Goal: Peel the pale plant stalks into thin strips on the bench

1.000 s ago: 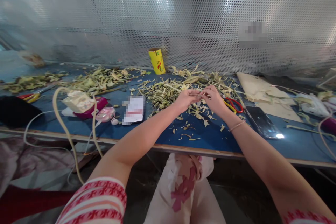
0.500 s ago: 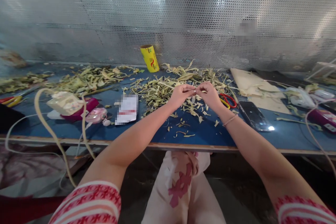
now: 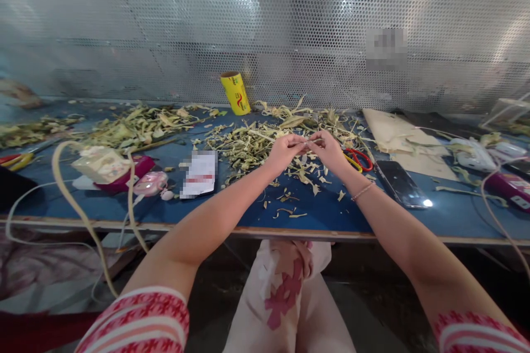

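Note:
My left hand (image 3: 285, 153) and my right hand (image 3: 326, 150) meet fingertip to fingertip above a heap of dried greenish-yellow plant pieces (image 3: 244, 146). Both are closed in a pinch. Whatever lies between the fingertips is too small to make out. Beside my right wrist, partly covered by it, lie scissors (image 3: 364, 160) with red and yellow handles. Loose shreds of plant (image 3: 290, 213) are scattered on the blue tabletop (image 3: 248, 219) below my hands.
A yellow tube (image 3: 235, 94) leans near the perforated metal panel (image 3: 281, 38). A phone (image 3: 399, 185) with its light on and brown cardboard (image 3: 393, 132) lie to the right. On the left are a white packet (image 3: 201, 174), a pink case (image 3: 151, 183) and another plant heap (image 3: 138, 127).
Both hands stay together over the heap, with only a slight shift of the fingers. The things on the table have not visibly moved.

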### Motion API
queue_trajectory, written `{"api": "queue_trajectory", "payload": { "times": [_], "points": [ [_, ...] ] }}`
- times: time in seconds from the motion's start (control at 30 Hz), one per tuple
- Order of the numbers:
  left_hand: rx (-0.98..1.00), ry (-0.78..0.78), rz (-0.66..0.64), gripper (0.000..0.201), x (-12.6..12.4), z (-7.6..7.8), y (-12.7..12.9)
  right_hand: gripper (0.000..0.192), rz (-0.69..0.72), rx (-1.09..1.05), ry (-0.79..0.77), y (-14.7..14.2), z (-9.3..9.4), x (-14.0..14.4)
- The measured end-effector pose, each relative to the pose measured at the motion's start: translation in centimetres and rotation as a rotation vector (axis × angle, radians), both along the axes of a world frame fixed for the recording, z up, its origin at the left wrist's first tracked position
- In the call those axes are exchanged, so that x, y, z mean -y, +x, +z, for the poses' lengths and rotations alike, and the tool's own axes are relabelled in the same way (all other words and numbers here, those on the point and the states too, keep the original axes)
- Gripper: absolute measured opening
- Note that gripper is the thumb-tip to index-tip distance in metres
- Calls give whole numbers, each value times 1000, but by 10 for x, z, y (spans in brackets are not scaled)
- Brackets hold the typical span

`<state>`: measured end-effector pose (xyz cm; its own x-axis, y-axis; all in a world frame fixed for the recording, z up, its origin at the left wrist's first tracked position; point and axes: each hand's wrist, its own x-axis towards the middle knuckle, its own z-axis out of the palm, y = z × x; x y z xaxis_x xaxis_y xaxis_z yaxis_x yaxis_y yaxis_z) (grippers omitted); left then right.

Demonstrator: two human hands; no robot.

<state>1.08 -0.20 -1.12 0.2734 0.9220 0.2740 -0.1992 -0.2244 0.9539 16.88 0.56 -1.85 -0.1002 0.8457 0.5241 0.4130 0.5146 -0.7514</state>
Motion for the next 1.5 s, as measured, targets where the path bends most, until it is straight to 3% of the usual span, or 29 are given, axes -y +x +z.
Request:
{"api": "queue_trajectory", "payload": {
  "times": [0.1,0.5,1.0,1.27,1.5],
  "points": [
    [-6,-13,38,16,-1,0,0,19,35,23,-23,-1,-1,1],
    [63,-235,60,17,2,10,1,23,-57,143,232,-4,3,13],
    [-34,-237,17,15,-4,10,-4,21,-14,289,350,2,-1,6],
    [-54,-161,57,18,-7,5,-7,19,-41,298,324,4,0,8],
    [-186,-98,72,14,-7,3,-6,13,-55,109,109,2,0,8]
  ]
}}
